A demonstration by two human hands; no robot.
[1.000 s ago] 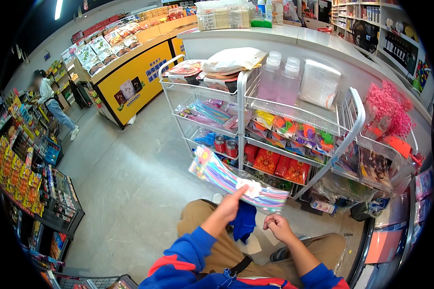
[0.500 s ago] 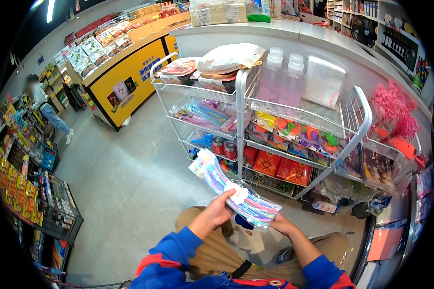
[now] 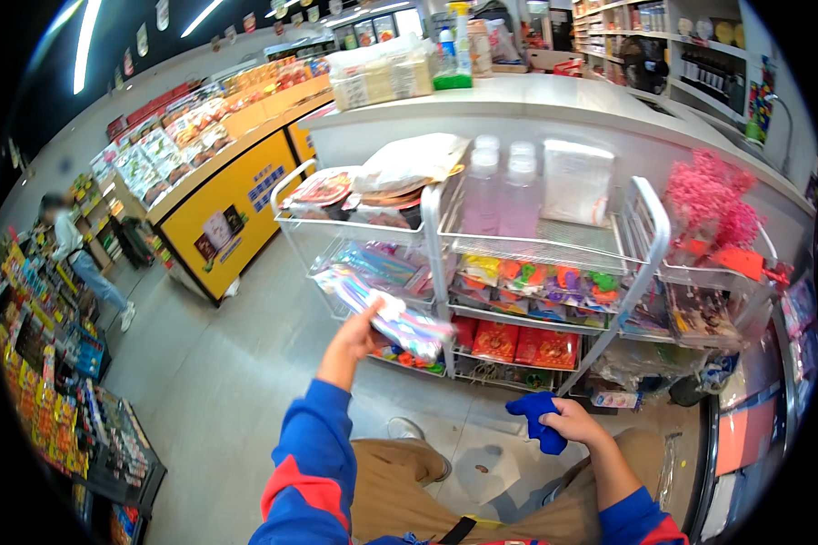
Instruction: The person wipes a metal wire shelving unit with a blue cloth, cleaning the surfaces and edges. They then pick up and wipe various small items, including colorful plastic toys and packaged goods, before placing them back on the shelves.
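My left hand [image 3: 358,332] is closed on the near side of a long clear packet of pastel strips [image 3: 386,313]. A white patch shows at the packet's middle, and its outline is somewhat blurred. The packet is held tilted in front of the left part of a white wire rack [image 3: 434,241], at the height of its middle shelf, where similar packets [image 3: 364,259] lie. Whether it touches the shelf I cannot tell. Lower and to the right, over my knees, my right hand [image 3: 573,422] grips a bunched blue cloth [image 3: 538,420].
On the rack's top stand two pump bottles [image 3: 500,195] and bowl-shaped food packs [image 3: 323,191]; red boxes [image 3: 523,343] sit low. Behind it runs a white counter [image 3: 518,95]. Pink dried flowers [image 3: 713,204] are at right. A person [image 3: 82,254] stands far left by stocked shelves.
The packet has moved left and up toward the rack in my left hand. My right hand has let go of it, moved right and down, and now holds the blue cloth. The view has tilted up.
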